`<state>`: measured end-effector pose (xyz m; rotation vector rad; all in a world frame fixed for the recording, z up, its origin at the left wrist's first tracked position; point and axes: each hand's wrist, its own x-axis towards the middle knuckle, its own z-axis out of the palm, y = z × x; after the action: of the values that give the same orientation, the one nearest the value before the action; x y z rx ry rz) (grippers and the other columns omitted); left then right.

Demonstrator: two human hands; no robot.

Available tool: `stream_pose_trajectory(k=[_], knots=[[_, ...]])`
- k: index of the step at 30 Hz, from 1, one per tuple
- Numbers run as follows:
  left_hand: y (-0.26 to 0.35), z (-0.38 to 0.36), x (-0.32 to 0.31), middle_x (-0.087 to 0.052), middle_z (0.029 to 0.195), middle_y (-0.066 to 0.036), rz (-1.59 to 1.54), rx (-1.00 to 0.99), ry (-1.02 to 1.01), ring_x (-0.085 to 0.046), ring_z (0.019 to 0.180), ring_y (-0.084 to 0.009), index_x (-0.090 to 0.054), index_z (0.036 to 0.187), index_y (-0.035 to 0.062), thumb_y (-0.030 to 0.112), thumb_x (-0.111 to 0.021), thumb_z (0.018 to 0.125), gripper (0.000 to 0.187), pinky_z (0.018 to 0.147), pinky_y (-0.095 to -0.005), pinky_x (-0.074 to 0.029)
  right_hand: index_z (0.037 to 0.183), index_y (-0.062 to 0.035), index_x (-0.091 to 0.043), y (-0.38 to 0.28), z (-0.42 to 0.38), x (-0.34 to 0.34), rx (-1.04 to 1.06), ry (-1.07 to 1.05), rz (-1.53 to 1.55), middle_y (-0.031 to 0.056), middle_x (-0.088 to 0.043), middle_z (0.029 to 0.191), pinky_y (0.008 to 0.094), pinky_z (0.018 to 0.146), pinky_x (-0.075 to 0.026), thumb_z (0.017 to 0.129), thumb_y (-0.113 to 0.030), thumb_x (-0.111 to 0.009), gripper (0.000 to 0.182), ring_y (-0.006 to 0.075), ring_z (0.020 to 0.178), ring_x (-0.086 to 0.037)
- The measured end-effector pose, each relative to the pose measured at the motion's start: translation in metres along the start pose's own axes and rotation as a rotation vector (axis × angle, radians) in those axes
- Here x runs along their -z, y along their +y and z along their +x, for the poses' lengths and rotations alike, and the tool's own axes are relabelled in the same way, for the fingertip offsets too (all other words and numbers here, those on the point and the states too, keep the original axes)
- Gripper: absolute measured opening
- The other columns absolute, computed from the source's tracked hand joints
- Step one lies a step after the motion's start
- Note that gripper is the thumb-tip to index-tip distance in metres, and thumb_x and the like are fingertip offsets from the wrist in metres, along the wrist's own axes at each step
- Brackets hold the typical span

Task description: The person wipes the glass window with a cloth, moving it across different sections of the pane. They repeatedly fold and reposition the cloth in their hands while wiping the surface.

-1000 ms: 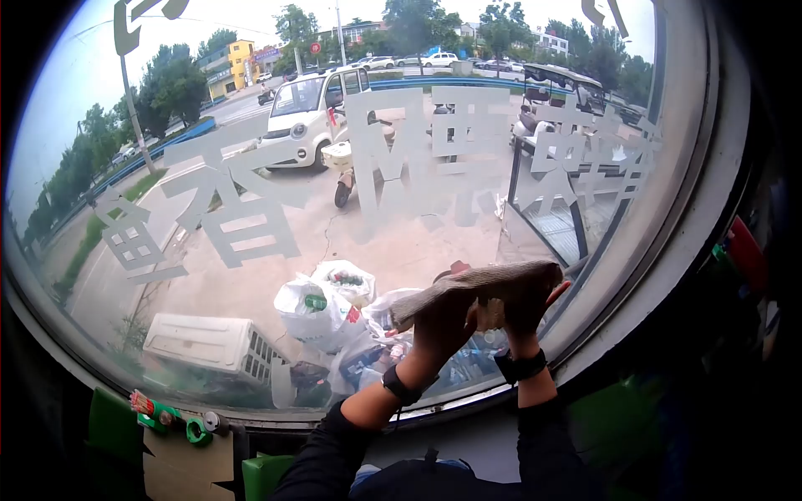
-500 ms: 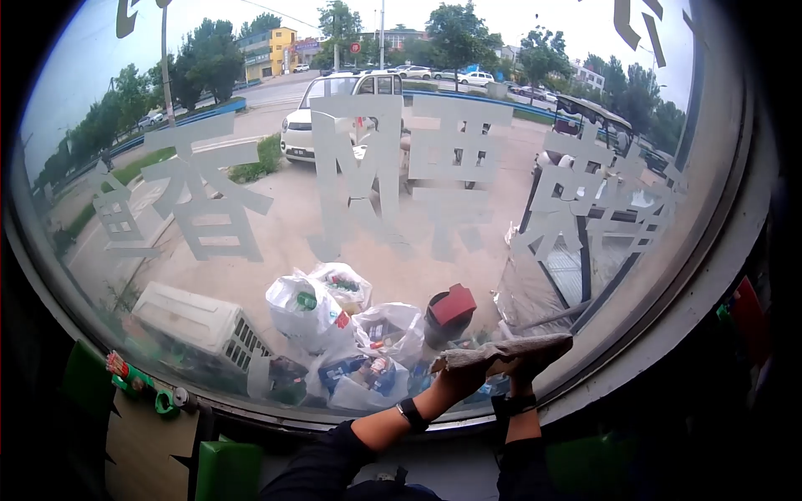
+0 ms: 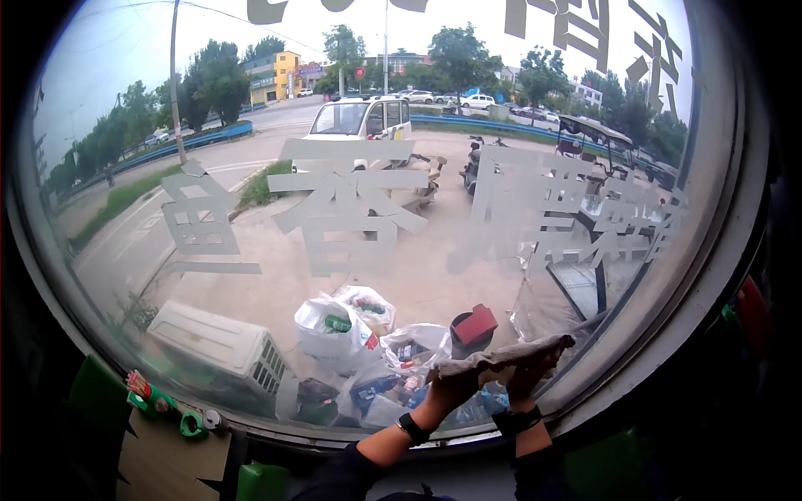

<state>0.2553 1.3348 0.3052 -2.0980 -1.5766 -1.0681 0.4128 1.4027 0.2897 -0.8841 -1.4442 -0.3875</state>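
Note:
A greyish-brown cloth (image 3: 493,357) is stretched between my two hands, low on the large window (image 3: 401,242) and overlapping the glass in this view. Under its left end is my left hand (image 3: 453,389), its fingers mostly hidden by the fabric; a dark watch is on that wrist. My right hand (image 3: 526,380) grips the right part from below, fingers curled up toward the edge, with a black band round the wrist. Large grey characters (image 3: 351,196) stand on the pane in front of me.
The window frame (image 3: 276,434) curves below the glass. At lower left, a table (image 3: 167,459) bears a green holder of sticks (image 3: 144,391) and a can (image 3: 214,420); a green chair (image 3: 261,482) stands nearby. Outside are filled plastic bags (image 3: 334,338) and a white box-shaped unit (image 3: 213,342).
The view has shifted, so the lettering and outdoor things sit differently in it. Both hands still hold the cloth, which now looks more evenly spread, with the right fingers more visible.

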Motion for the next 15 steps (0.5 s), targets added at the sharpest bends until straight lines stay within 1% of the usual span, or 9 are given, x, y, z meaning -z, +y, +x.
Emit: stream_pose_trajectory(k=[3,4,5,7,9,10,11,13,15], knots=[[-0.055,-0.021,0.069,-0.059,0.074,-0.006,-0.081,0.069,0.081,-0.059,0.065,-0.0254,-0.059,0.091,0.0142,0.023,-0.059,0.071,0.021,0.056,-0.0357,-0.046,0.136,0.0002,-0.01,-0.044,-0.054,-0.062,-0.028,-0.033,0.077,0.0225,-0.008,0.141,0.0466,0.104,-0.01,0.089,-0.046,-0.036,0.071,0.0361,0.13,-0.01],[-0.076,-0.036,0.085,-0.059,0.074,-0.009,-0.08,0.202,-0.046,-0.058,0.068,-0.0287,-0.06,0.09,0.0137,0.025,-0.06,0.07,0.023,0.058,-0.0373,-0.046,0.135,0.0011,-0.01,-0.072,-0.058,-0.073,0.151,-0.074,0.076,0.0226,-0.008,0.14,0.045,0.104,-0.011,0.087,-0.046,-0.04,0.073,0.0342,0.13,-0.01],[-0.097,-0.049,0.104,-0.059,0.074,-0.01,0.038,0.18,-0.019,-0.058,0.067,-0.0291,-0.061,0.091,0.0138,0.028,-0.06,0.069,0.026,0.06,-0.0383,-0.046,0.135,0.0018,-0.01,-0.081,-0.084,-0.096,0.06,-0.158,0.141,0.0243,-0.012,0.138,0.0458,0.103,-0.013,0.086,-0.043,-0.043,0.074,0.0365,0.128,-0.012],[-0.127,-0.065,0.157,-0.059,0.081,-0.011,0.105,0.288,-0.122,-0.057,0.077,-0.0304,-0.06,0.094,0.0127,0.032,-0.061,0.068,0.032,0.07,-0.0437,-0.043,0.13,-0.0003,-0.028,-0.171,-0.06,-0.104,0.112,-0.066,0.198,0.0291,-0.023,0.131,0.0543,0.1,-0.017,0.08,-0.033,-0.05,0.064,0.0449,0.121,-0.023],[-0.172,-0.113,0.164,-0.053,0.095,-0.02,0.271,0.298,0.249,-0.047,0.094,-0.0391,-0.055,0.097,0.0046,0.032,-0.057,0.068,0.04,0.088,-0.052,-0.032,0.114,-0.0033,-0.047,-0.245,-0.042,-0.103,0.342,-0.209,0.108,0.0263,-0.035,0.12,0.0547,0.093,-0.027,0.07,-0.027,-0.057,0.051,0.0445,0.11,-0.036],[-0.199,-0.137,0.168,-0.044,0.108,-0.022,0.188,0.419,0.203,-0.037,0.104,-0.0434,-0.048,0.104,0.0015,0.031,-0.055,0.07,0.045,0.096,-0.057,-0.018,0.094,-0.0057,-0.056,-0.278,-0.032,-0.105,0.368,-0.387,0.181,0.0213,-0.046,0.104,0.0511,0.08,-0.037,0.063,-0.026,-0.061,0.038,0.0401,0.094,-0.045],[-0.226,-0.16,0.173,-0.043,0.108,-0.024,0.158,0.46,0.23,-0.035,0.107,-0.0451,-0.049,0.102,0.0011,0.028,-0.052,0.072,0.041,0.097,-0.0581,-0.017,0.088,-0.0075,-0.058,-0.311,-0.023,-0.108,0.488,-0.265,0.226,0.0159,-0.05,0.09,0.0452,0.071,-0.039,0.063,-0.025,-0.061,0.031,0.0342,0.084,-0.048],[-0.234,-0.168,0.216,-0.041,0.11,-0.025,0.226,0.47,0.243,-0.03,0.111,-0.0468,-0.048,0.104,0.0011,0.026,-0.051,0.072,0.04,0.097,-0.0582,-0.015,0.084,-0.0106,-0.06,-0.369,0.001,-0.106,0.368,-0.534,0.611,0.0089,-0.055,0.08,0.0353,0.064,-0.045,0.066,-0.02,-0.062,0.021,0.025,0.072,-0.055],[-0.258,-0.196,0.219,-0.036,0.12,-0.027,0.418,0.562,0.224,-0.028,0.115,-0.0458,-0.039,0.118,0.0003,0.031,-0.047,0.077,0.052,0.099,-0.0575,-0.012,0.089,-0.0124,-0.058,-0.397,-0.023,-0.122,0.325,-0.516,0.61,0.0065,-0.056,0.077,0.0345,0.059,-0.047,0.068,-0.018,-0.061,0.022,0.0239,0.072,-0.057]])
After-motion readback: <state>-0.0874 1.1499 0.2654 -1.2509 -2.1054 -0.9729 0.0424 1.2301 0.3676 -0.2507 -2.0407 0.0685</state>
